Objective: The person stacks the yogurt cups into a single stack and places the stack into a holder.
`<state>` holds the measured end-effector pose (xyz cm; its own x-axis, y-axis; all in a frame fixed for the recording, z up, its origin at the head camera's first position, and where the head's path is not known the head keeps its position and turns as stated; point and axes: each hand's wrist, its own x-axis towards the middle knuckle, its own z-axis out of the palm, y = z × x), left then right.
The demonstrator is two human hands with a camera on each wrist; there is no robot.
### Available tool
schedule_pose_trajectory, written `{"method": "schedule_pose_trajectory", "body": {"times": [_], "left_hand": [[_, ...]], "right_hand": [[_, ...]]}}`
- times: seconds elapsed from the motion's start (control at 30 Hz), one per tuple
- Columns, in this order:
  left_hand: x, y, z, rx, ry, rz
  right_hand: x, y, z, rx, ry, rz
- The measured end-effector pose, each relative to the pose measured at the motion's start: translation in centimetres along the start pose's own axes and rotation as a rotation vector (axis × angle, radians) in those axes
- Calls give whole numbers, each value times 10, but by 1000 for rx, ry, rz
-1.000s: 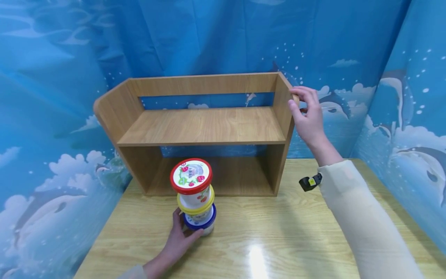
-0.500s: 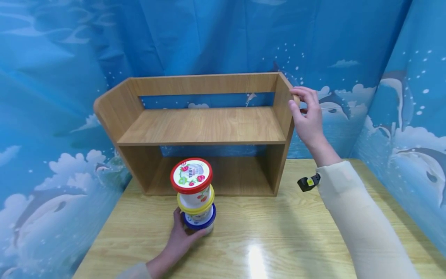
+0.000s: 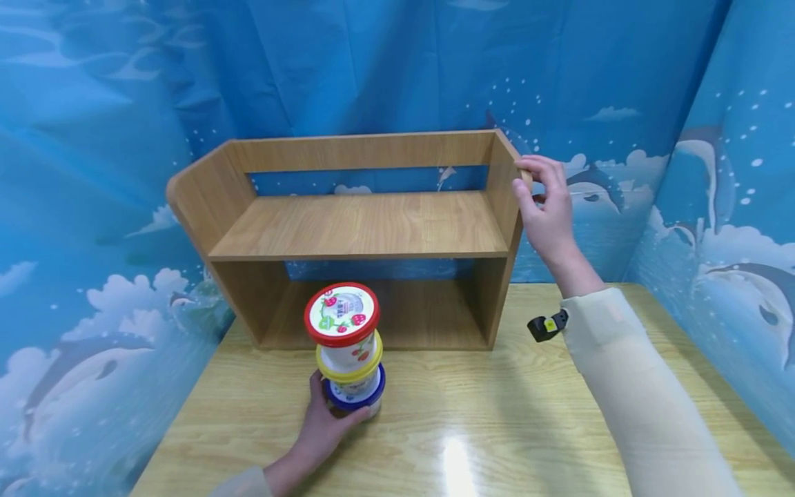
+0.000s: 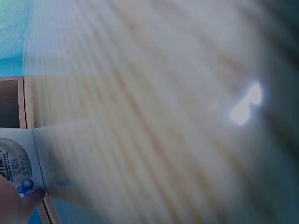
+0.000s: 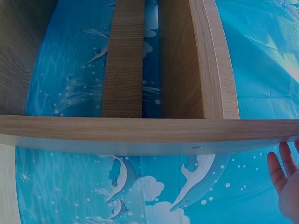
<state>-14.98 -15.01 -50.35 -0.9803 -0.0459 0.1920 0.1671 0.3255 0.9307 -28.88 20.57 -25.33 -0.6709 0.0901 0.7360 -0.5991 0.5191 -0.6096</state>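
Observation:
Three tubs stand stacked on the table in front of the shelf. On top is a red-lidded tub [image 3: 341,314] with strawberry pictures, then a yellow-lidded tub [image 3: 350,369], and at the bottom a blue-lidded tub [image 3: 355,392]. My left hand [image 3: 323,424] grips the bottom tub from its left side, thumb across the front. In the left wrist view, its label [image 4: 14,161] with blueberries shows beside my thumb. My right hand [image 3: 548,207] holds the upper front edge of the right side panel of the wooden shelf [image 3: 360,224]; in the right wrist view only some fingers [image 5: 276,172] show.
The shelf has an upper board with a back rail [image 3: 366,150] and a lower compartment [image 3: 428,314] behind the stack. It stands at the back of the wooden table [image 3: 522,407]. Blue curtains [image 3: 385,62] with dolphins hang behind and at both sides.
My right forearm has shifted very slightly to the left, its hand staying on the panel. The stack and my left hand stay in nearly the same place.

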Motion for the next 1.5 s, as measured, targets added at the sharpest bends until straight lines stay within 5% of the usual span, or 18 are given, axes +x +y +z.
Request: {"method": "schedule_pose_trajectory", "body": {"times": [0.53,1.5], "left_hand": [[0,12,-2,-21,-10,25],[55,114,-56,-75,-66,148]], "right_hand": [[-2,-6,5,5,17,12],[-2,-2,3,38,25,-8]]}}
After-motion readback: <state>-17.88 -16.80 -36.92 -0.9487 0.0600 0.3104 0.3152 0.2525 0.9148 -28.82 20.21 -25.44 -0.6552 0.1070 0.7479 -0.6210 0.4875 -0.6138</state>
